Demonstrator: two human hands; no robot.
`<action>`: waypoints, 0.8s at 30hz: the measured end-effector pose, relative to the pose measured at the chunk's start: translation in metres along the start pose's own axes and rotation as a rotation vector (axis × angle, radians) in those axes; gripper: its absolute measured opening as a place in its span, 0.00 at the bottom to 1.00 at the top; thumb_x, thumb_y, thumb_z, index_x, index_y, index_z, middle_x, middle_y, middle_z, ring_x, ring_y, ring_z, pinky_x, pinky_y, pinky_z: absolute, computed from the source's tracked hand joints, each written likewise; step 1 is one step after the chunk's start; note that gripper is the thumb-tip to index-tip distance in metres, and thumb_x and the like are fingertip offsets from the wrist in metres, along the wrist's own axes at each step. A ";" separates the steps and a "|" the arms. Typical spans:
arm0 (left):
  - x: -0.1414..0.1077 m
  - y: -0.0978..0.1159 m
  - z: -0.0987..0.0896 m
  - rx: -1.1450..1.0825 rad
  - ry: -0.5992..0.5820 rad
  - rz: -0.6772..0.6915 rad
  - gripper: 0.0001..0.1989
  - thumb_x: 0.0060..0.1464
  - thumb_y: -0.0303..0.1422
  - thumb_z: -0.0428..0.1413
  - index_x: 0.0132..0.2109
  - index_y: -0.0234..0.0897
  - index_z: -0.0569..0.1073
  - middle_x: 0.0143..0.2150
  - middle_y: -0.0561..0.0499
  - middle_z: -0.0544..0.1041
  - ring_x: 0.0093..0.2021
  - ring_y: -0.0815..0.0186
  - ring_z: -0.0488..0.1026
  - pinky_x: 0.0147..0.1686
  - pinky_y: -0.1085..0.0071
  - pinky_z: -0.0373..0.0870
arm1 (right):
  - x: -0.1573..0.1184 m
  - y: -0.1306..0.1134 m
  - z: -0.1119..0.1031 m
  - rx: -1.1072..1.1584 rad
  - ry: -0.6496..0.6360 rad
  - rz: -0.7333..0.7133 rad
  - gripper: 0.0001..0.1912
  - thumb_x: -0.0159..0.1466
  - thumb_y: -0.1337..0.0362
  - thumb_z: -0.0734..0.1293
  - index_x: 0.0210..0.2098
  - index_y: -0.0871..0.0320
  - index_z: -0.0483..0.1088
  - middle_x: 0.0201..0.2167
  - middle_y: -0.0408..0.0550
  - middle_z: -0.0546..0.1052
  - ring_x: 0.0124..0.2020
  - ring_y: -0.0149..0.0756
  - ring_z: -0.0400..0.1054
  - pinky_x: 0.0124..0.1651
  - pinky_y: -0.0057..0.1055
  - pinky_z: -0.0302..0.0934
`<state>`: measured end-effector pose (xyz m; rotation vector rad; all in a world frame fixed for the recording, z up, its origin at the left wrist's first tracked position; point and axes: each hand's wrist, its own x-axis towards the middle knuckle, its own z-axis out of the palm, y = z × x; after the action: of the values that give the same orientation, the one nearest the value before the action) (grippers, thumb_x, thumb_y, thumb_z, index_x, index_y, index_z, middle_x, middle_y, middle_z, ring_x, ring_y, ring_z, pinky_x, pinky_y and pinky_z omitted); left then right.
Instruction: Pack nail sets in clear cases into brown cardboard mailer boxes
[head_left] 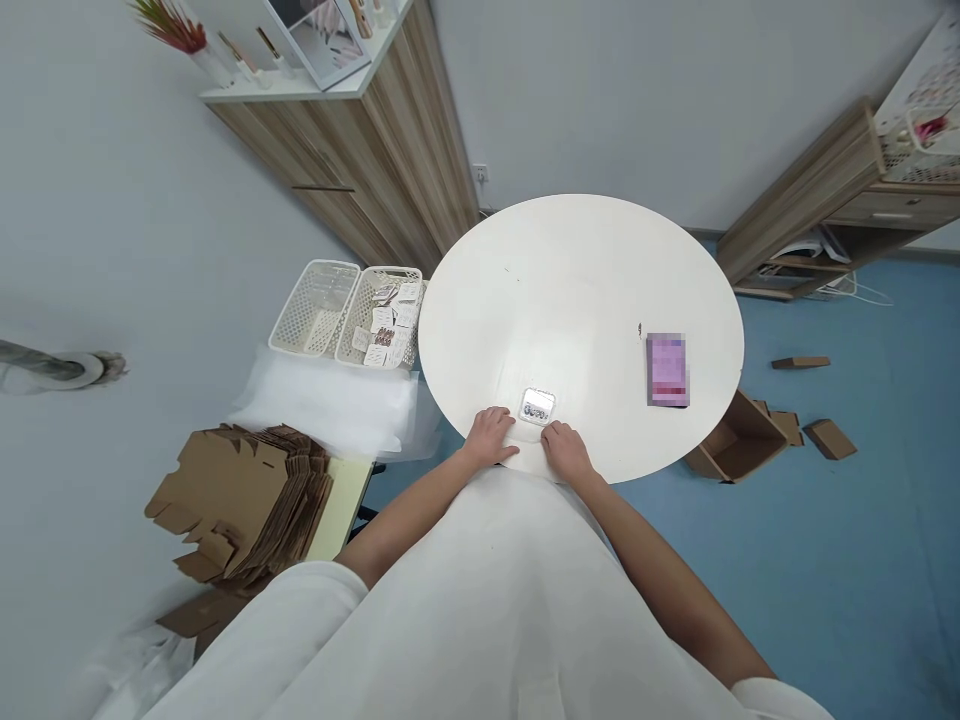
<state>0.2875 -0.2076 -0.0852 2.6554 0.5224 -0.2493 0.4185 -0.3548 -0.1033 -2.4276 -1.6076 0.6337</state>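
A small clear case (537, 405) lies on the white oval table (592, 270), close to its front edge. Inside it shows a row of small dark, nail-like pieces under a pale panel. To the left of the case, my left hand (490, 437) rests on the table with thumb and fingers apart, holding nothing. My right hand (566, 450) is at the case's lower right corner, fingers curled and pressed together. What those fingers hold, if anything, is hidden. Between the hands a pale, thin sheet-like patch shows faintly; I cannot make it out.
A purple packet (667, 370) lies on the table's right side. Left stand two white baskets (315, 308), one with several cards, plus translucent sheets (337, 400) and stacked cardboard boxes (232, 490). An open carton (739, 440) sits on the blue floor. Cabinets (390, 140) stand behind.
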 end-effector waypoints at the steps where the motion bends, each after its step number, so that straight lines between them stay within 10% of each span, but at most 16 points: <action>1: 0.001 0.000 -0.001 0.014 -0.003 0.004 0.20 0.44 0.39 0.57 0.45 0.39 0.66 0.51 0.45 0.64 0.52 0.55 0.59 0.51 0.57 0.53 | 0.001 0.001 -0.003 0.050 0.007 0.016 0.10 0.63 0.68 0.53 0.34 0.58 0.65 0.35 0.51 0.68 0.37 0.36 0.60 0.36 0.30 0.51; 5: 0.006 -0.003 -0.005 0.034 -0.015 -0.006 0.08 0.53 0.30 0.48 0.39 0.40 0.69 0.45 0.46 0.70 0.46 0.59 0.64 0.50 0.59 0.53 | 0.000 0.007 -0.012 0.204 0.031 0.052 0.11 0.63 0.66 0.53 0.34 0.57 0.65 0.35 0.48 0.69 0.37 0.35 0.61 0.37 0.30 0.53; 10: 0.015 -0.006 -0.011 -0.065 -0.032 -0.073 0.11 0.56 0.32 0.43 0.36 0.39 0.70 0.39 0.47 0.73 0.41 0.61 0.68 0.44 0.62 0.58 | -0.008 0.015 -0.010 0.175 0.079 0.023 0.16 0.56 0.57 0.63 0.42 0.57 0.63 0.40 0.50 0.69 0.41 0.41 0.62 0.41 0.35 0.53; 24: 0.041 -0.016 -0.008 -0.157 -0.021 -0.272 0.08 0.54 0.31 0.45 0.36 0.38 0.68 0.37 0.49 0.71 0.38 0.63 0.69 0.36 0.67 0.63 | 0.021 0.019 -0.017 0.250 0.095 0.386 0.08 0.61 0.64 0.54 0.32 0.55 0.63 0.30 0.45 0.71 0.28 0.33 0.63 0.26 0.28 0.49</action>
<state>0.3190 -0.1777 -0.0940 2.4241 0.8611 -0.3028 0.4492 -0.3424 -0.1000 -2.5443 -0.9621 0.7125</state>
